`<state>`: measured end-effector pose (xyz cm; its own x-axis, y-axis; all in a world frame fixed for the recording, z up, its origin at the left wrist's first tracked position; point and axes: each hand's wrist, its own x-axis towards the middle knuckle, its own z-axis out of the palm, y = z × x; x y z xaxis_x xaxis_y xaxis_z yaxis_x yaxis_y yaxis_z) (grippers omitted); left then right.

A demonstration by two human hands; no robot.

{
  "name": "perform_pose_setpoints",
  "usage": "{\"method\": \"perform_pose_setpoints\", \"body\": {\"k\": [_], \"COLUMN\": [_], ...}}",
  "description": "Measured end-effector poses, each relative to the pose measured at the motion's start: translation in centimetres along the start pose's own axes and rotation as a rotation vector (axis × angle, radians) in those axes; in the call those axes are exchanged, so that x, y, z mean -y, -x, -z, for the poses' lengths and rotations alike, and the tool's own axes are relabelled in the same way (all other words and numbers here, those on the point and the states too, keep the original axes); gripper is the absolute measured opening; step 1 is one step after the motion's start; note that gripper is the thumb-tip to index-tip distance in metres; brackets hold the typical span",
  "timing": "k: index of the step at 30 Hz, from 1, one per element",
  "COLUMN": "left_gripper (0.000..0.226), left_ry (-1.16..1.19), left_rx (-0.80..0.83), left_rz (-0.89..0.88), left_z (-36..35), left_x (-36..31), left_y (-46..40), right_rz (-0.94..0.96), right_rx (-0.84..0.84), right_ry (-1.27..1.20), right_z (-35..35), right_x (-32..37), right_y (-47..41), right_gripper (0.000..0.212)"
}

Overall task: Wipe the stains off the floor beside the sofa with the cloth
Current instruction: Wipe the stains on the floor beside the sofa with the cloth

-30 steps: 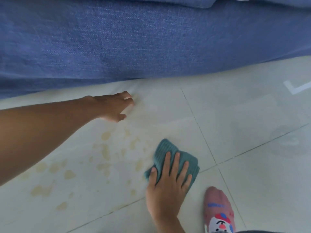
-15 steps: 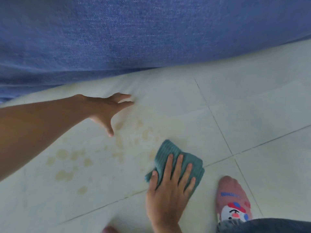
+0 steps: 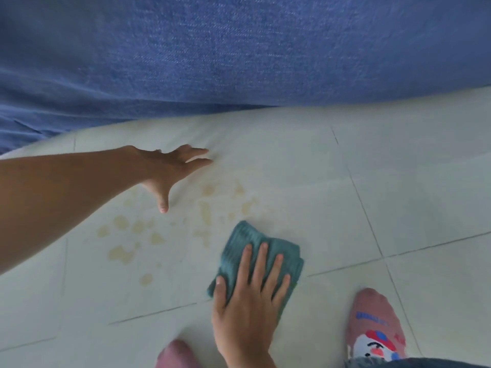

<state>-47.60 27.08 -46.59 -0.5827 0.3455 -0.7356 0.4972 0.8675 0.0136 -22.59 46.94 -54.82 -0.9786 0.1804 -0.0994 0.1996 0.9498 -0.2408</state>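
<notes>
A folded teal cloth [image 3: 239,241] lies flat on the pale tiled floor [image 3: 398,181]. My right hand [image 3: 247,296] presses down on its near half with the fingers spread over it. Yellowish stains [image 3: 206,212] dot the tile to the left of the cloth and beyond it, with a second cluster [image 3: 119,253] further left. My left hand [image 3: 170,168] rests flat on the floor beyond the stains, fingers apart, close to the base of the blue sofa [image 3: 239,54].
The blue sofa fills the whole upper half of the view. My right foot in a pink patterned sock [image 3: 374,328] stands on the tile right of the cloth. The toe of my left foot [image 3: 176,354] shows at the bottom edge. Dark grout lines cross the floor.
My view has shifted nearer to the floor and both feet have come into it. My left hand has opened flat on the tile. The cloth under my right hand has hardly moved.
</notes>
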Motion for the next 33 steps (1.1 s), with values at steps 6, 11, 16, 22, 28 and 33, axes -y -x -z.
{"method": "perform_pose_setpoints", "body": {"k": [6, 11, 16, 22, 28, 33], "left_gripper": [0.150, 0.149, 0.149, 0.147, 0.143, 0.142], "left_ry": [0.014, 0.000, 0.047, 0.106, 0.170, 0.191], "left_rx": [-0.053, -0.024, -0.045, -0.094, -0.141, -0.185], "left_rz": [0.030, 0.079, 0.089, 0.065, 0.022, -0.004], "left_z": [-0.1, -1.7, 0.1, -0.3, -1.4, -1.8], "left_x": [0.1, 1.7, 1.9, 2.6, 3.7, 4.2], "left_y": [-0.4, 0.4, -0.1, -1.1, -1.2, -1.7], "right_rz": [0.186, -0.134, 0.271, 0.147, -0.060, 0.302], "right_rx": [0.014, -0.031, 0.065, -0.018, -0.016, 0.079], "right_ry": [0.065, 0.032, -0.020, 0.037, 0.020, 0.012], "right_z": [0.6, 0.7, -0.5, 0.1, 0.3, 0.0], "right_x": [-2.2, -3.2, 1.9, -1.0, -0.3, 3.6], "right_y": [-9.2, -8.0, -1.3, -14.2, -7.3, -13.7], "right_gripper": [0.071, 0.073, 0.078, 0.070, 0.074, 0.071]}}
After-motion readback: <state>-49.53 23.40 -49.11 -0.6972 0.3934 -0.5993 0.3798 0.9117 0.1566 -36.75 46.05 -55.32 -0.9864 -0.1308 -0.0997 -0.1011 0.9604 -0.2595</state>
